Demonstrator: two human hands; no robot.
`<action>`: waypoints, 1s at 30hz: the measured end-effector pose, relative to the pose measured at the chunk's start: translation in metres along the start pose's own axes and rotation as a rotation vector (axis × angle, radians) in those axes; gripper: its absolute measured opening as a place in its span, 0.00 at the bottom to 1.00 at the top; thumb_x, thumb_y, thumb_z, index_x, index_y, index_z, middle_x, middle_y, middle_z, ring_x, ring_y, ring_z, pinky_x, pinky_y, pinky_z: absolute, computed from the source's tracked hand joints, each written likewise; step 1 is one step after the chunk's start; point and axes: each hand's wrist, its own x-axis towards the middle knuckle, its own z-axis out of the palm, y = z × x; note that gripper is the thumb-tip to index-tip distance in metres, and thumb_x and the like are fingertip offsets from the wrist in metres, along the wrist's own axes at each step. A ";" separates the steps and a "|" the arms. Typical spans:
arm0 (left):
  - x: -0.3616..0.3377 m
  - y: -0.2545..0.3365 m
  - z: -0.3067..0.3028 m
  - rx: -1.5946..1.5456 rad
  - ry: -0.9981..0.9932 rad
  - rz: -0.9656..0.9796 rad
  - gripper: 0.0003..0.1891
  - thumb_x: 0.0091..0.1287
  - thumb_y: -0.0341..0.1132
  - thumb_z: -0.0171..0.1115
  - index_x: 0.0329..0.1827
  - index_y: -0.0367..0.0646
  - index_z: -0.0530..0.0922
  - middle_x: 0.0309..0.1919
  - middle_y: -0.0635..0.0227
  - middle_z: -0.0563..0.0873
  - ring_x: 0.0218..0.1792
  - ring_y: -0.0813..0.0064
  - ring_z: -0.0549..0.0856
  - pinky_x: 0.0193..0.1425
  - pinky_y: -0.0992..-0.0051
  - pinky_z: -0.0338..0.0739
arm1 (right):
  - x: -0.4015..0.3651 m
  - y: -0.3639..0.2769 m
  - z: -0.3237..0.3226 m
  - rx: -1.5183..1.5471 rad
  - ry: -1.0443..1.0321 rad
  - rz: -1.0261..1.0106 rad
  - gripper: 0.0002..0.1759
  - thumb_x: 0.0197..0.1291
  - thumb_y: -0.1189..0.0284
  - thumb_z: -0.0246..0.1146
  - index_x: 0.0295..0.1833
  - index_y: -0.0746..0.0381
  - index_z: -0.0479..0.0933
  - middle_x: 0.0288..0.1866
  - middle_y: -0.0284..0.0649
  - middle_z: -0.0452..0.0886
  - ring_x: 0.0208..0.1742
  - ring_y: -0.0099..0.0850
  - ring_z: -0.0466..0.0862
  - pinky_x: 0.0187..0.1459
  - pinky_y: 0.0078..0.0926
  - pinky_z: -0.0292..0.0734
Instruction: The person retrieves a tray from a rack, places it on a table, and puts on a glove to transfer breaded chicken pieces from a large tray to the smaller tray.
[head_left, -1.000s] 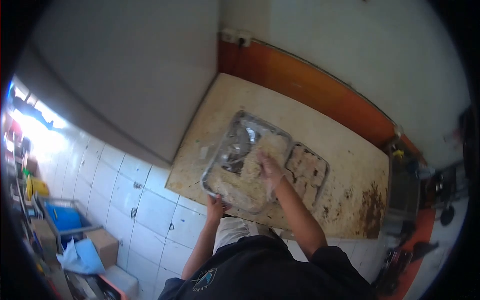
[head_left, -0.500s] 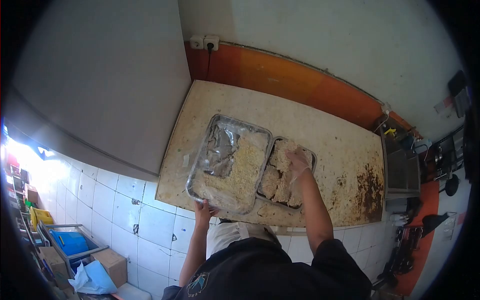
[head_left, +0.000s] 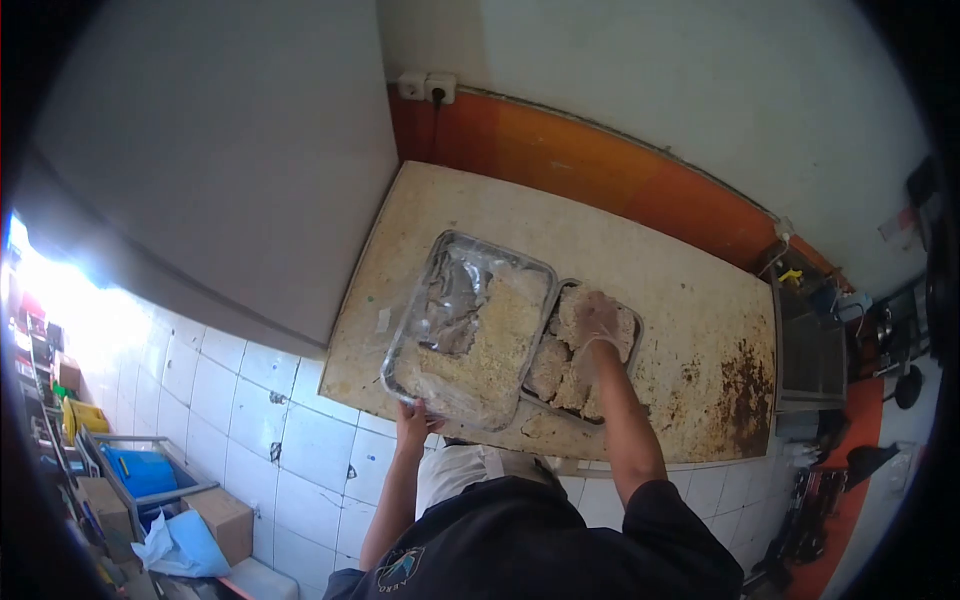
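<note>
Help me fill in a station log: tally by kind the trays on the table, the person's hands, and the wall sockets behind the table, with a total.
Larger tray and smaller tray: 2 trays
Left hand and right hand: 2 hands
Plugged socket and unplugged socket: 2 wall sockets
Total: 6

Black short-sleeved cloth shirt, between 6 and 7 o'clock: small shield-shaped emblem with blue motif, tiny lettering under it, possibly "ERO", start unclear.
</note>
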 end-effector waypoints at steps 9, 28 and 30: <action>-0.009 0.002 0.007 -0.038 0.067 0.057 0.10 0.71 0.37 0.47 0.50 0.45 0.61 0.39 0.63 0.78 0.34 0.69 0.83 0.33 0.70 0.82 | -0.047 -0.153 0.041 0.304 -0.693 -0.539 0.15 0.53 0.65 0.60 0.44 0.62 0.78 0.42 0.46 0.81 0.43 0.40 0.81 0.47 0.34 0.75; -0.002 -0.004 0.008 -0.081 0.111 0.099 0.14 0.71 0.33 0.45 0.57 0.42 0.61 0.48 0.60 0.75 0.39 0.67 0.82 0.33 0.71 0.85 | -0.078 -0.197 0.140 0.070 -1.257 -0.480 0.42 0.34 0.52 0.70 0.57 0.63 0.71 0.56 0.51 0.75 0.59 0.42 0.74 0.59 0.33 0.68; 0.003 -0.005 0.009 -0.085 0.112 0.116 0.13 0.72 0.33 0.45 0.57 0.42 0.61 0.49 0.60 0.74 0.39 0.67 0.81 0.32 0.71 0.85 | -0.087 -0.201 0.140 -0.136 -1.051 -0.314 0.44 0.35 0.54 0.71 0.60 0.64 0.69 0.56 0.52 0.75 0.59 0.44 0.74 0.60 0.32 0.67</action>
